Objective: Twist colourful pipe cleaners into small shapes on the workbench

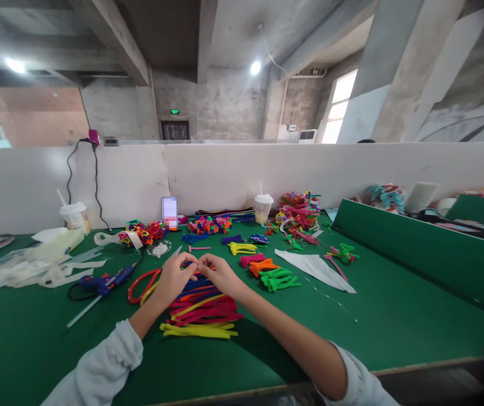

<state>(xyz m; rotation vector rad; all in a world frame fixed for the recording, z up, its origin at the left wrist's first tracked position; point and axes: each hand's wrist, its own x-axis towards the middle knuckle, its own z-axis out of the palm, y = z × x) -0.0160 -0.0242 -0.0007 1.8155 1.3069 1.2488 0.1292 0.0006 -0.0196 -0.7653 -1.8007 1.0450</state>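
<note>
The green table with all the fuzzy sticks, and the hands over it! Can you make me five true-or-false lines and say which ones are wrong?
1. The left hand and the right hand are close together. True.
2. The blue glue gun lies to the right of both hands. False: it lies to their left.
3. The left white-lidded cup has a straw. True.
4. The front row of pipe cleaners is blue. False: it is yellow.
5. The phone has a lit screen. True.
</note>
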